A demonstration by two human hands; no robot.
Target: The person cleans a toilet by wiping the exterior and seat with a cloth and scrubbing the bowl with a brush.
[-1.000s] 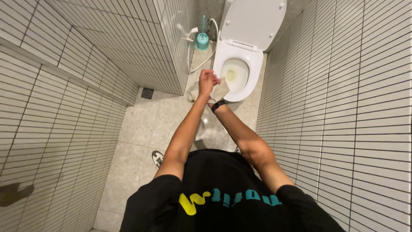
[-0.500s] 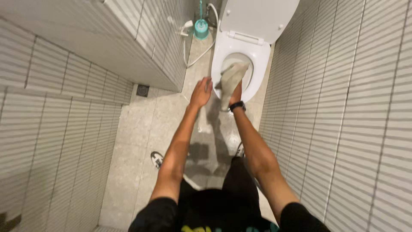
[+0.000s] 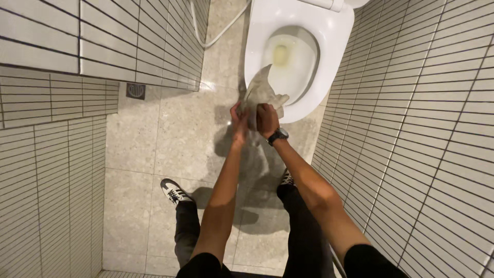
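Two feet standing on the near floor [image 3: 139, 149], left shoe [image 3: 173, 191] black with white stripes. Both closed tight, left hand [image 3: 239, 117] and right hand [image 3: 267, 119] gripping one pale cloth [image 3: 259, 92] together. Hanging just over the near rim of the far white toilet [image 3: 314, 98].

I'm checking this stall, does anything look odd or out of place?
Little stands out. The toilet bowl holds yellowish water, and a hose trails loose across the floor. Both hands, left hand and right hand, grip a crumpled cloth.
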